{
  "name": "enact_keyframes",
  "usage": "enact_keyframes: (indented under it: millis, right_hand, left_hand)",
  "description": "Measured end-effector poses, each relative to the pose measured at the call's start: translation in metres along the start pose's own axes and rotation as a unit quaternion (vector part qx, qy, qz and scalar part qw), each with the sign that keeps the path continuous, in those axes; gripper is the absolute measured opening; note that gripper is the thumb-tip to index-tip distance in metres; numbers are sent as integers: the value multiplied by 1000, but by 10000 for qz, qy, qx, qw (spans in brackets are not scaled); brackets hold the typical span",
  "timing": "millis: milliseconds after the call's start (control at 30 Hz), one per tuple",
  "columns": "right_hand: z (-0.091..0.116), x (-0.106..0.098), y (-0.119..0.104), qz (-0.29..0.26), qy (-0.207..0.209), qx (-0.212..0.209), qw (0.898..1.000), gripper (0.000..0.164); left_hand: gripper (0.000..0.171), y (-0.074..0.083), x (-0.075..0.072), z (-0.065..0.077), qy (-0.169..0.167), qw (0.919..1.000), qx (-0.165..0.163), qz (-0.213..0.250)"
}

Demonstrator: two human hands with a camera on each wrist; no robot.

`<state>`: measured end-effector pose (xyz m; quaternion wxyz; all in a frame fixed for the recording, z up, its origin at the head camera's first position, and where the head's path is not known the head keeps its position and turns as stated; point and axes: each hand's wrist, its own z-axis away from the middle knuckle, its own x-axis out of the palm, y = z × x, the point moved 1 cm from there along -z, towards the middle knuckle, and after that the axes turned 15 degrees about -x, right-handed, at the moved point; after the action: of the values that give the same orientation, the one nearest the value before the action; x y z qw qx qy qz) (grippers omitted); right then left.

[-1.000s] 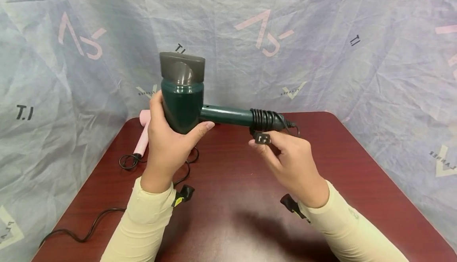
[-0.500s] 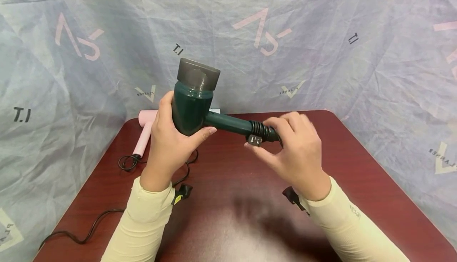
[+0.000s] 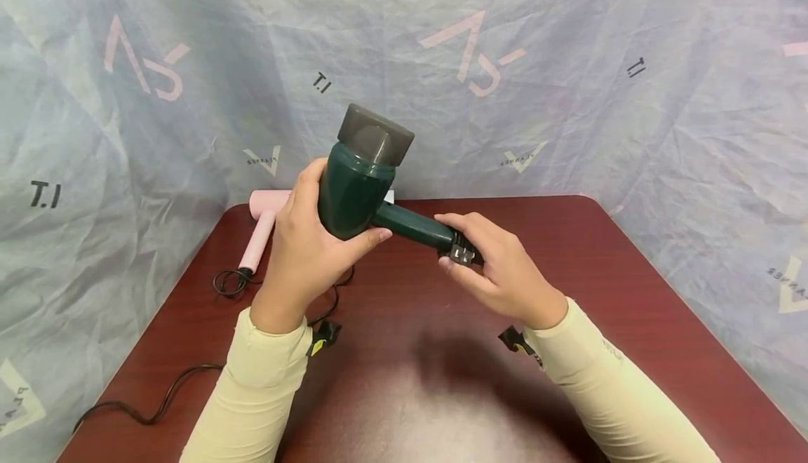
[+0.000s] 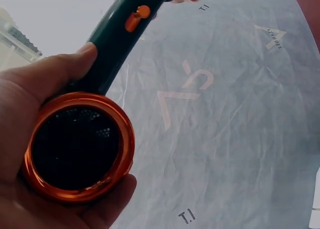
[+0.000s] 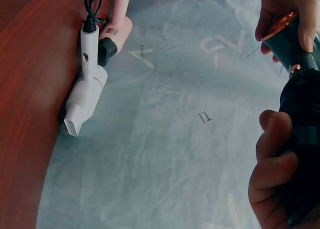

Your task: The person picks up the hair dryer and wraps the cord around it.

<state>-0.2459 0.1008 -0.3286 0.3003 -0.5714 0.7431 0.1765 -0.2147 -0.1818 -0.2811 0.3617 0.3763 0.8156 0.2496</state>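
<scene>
A dark green hair dryer [image 3: 355, 193] with a grey flat nozzle [image 3: 376, 137] is held above the table, nozzle up and tilted right. My left hand [image 3: 301, 249] grips its barrel, thumb near the handle joint. The left wrist view shows its orange rear ring [image 4: 128, 139] and an orange switch [image 4: 137, 19] on the handle. My right hand [image 3: 505, 266] holds the handle's lower end, where a black cord is wound. The black plug [image 3: 462, 255] lies by the right thumb. In the right wrist view, the curled fingers [image 5: 275, 171] wrap the dark cord-wound end.
A pink hair dryer [image 3: 257, 238] lies at the table's back left with its black cord bunched. Beside it lies a white hair dryer [image 5: 89, 96]. Another stretch of black cord [image 3: 148, 419] runs off the left edge. Printed grey cloth [image 3: 442, 0] surrounds the table [image 3: 391, 393].
The green hair dryer has shifted right and tilted, its handle end lower. My right hand has gone from pinching the plug to gripping round the cord-wound handle end.
</scene>
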Motion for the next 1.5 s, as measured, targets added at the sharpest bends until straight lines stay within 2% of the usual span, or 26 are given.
enact_keyframes:
  millis: [100, 200, 333, 433, 533, 633, 800, 933, 1100, 1267, 1400, 1500]
  right_hand:
    - [3, -2, 5, -48, 185, 26, 9998, 51]
    - [11, -4, 15, 72, 348, 266, 9990, 49]
    - [34, -9, 38, 202, 612, 1020, 9927, 44]
    - [56, -15, 63, 341, 823, 1765, 9803, 38]
    - [82, -22, 88, 503, 872, 2568, 9612, 38]
    - [110, -28, 108, 519, 800, 3331, 9381, 45]
    - [153, -39, 131, 253, 772, 4479, 8904, 61]
    - [177, -49, 145, 147, 793, 5115, 8555, 73]
    - [191, -57, 158, -355, 1026, 5525, 8264, 78]
    - [197, -62, 166, -450, 1161, 5683, 8133, 76]
    - [204, -62, 169, -436, 1069, 5713, 8126, 77]
    - [208, -64, 171, -284, 932, 5665, 8183, 82]
  left_hand:
    - [105, 2, 2, 0, -154, 9997, -163, -24]
    - [101, 3, 2, 2, -93, 9997, -150, -153]
    - [84, 1, 2, 2, 107, 9997, 66, -222]
    - [71, 2, 1, 1, -25, 9996, 199, -193]
    - [61, 2, 2, 1, -320, 9989, 246, -217]
    - [57, 0, 4, 2, -608, 9973, 253, -314]
    - [51, -4, 9, 7, -910, 9948, 197, -425]
    - [45, -5, 11, 9, -1020, 9936, 112, -468]
    - [41, -5, 12, 8, -1069, 9927, 78, -546]
    - [42, -5, 14, 7, -1166, 9913, 13, -617]
    - [43, -4, 16, 9, -1340, 9883, -163, -717]
    - [44, -3, 16, 9, -1401, 9866, -271, -785]
